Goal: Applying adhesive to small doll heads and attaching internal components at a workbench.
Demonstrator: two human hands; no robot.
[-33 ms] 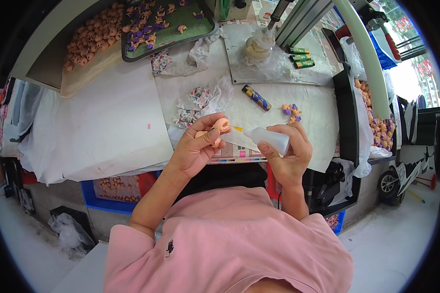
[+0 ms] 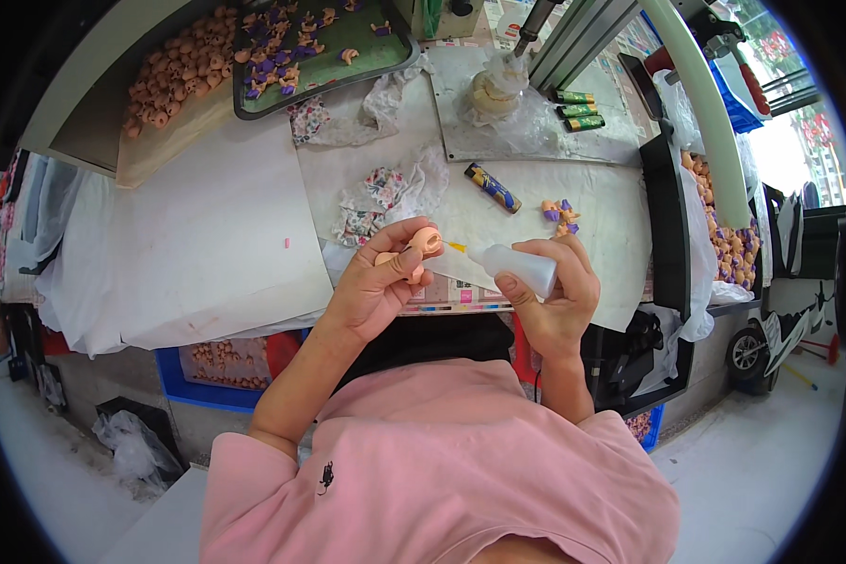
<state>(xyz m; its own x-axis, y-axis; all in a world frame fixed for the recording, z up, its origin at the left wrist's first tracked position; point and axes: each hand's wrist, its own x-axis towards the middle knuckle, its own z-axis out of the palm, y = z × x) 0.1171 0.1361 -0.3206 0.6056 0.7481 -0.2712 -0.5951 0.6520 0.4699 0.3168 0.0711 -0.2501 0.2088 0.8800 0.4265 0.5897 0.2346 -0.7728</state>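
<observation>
Two hands sit mid-view from my post: the left hand (image 2: pixel 378 282) pinches a hollow peach-coloured piece (image 2: pixel 425 241) between thumb and fingers, and the right hand (image 2: pixel 562 301) has thumb and fingers wrapped around a white bottle (image 2: pixel 524 270). I judge the left pinch is set so that the piece's opening is left uncovered, facing the bottle's yellow tip (image 2: pixel 457 247) just beyond those fingertips; whether the two touch, I cannot tell. A rounded peach part (image 2: pixel 414 274) shows beside the left thumb, though I can't say if it is joined on. The bottle lies tipped nearly flat in the right fingers, I think to aim the tip sideways; how hard they squeeze, I cannot tell. Beyond the right fingers rests a small cluster of peach-and-purple pieces (image 2: pixel 562 217), probably kept within reach. Against the earlier frame I find practically nothing shifted: grips, piece and bottle match.
</observation>
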